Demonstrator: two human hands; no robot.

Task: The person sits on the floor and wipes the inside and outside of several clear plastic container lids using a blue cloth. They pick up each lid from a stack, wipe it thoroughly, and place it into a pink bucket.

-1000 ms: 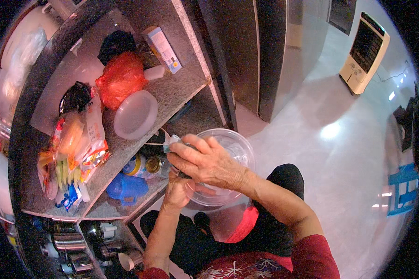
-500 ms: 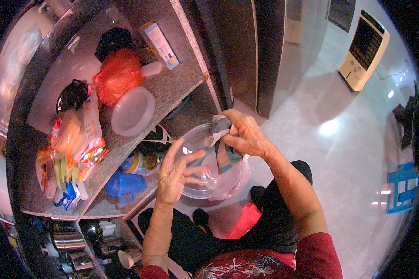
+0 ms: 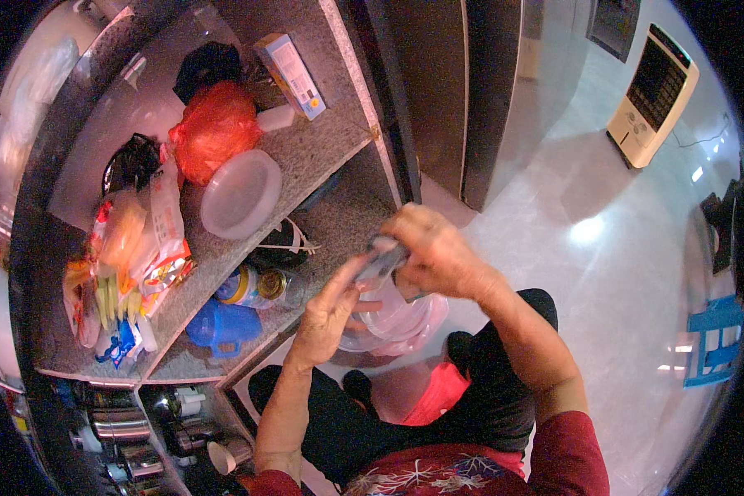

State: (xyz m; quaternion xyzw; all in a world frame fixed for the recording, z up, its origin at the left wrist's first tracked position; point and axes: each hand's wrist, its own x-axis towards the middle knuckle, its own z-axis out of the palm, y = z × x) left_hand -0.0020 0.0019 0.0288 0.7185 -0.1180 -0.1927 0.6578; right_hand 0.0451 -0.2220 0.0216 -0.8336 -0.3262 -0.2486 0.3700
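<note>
In front of me my left hand (image 3: pixel 322 322) grips a clear round plastic container, its fingers closed at the edge. The container is tilted and blurred, so its outline is hard to make out. My right hand (image 3: pixel 438 256) is closed on a folded grey cloth (image 3: pixel 382 263), which presses against the container's edge beside the left fingers. Motion smears the cloth and the right fingers. Beneath the hands, a pinkish see-through plastic item (image 3: pixel 417 326) shows between my knees.
On the left shelf lie a translucent round lid (image 3: pixel 241 194), a red plastic bag (image 3: pixel 217 132), a box (image 3: pixel 291 76) and food packets (image 3: pixel 161 240). Below are a blue jug (image 3: pixel 223 326) and jars (image 3: pixel 273 283). An air cooler (image 3: pixel 649 99) and a blue stool (image 3: pixel 711 343) stand to the right.
The container has turned from facing up to a steeper tilt. My right hand and the cloth have moved left toward my left hand, whose spread fingers have closed in.
</note>
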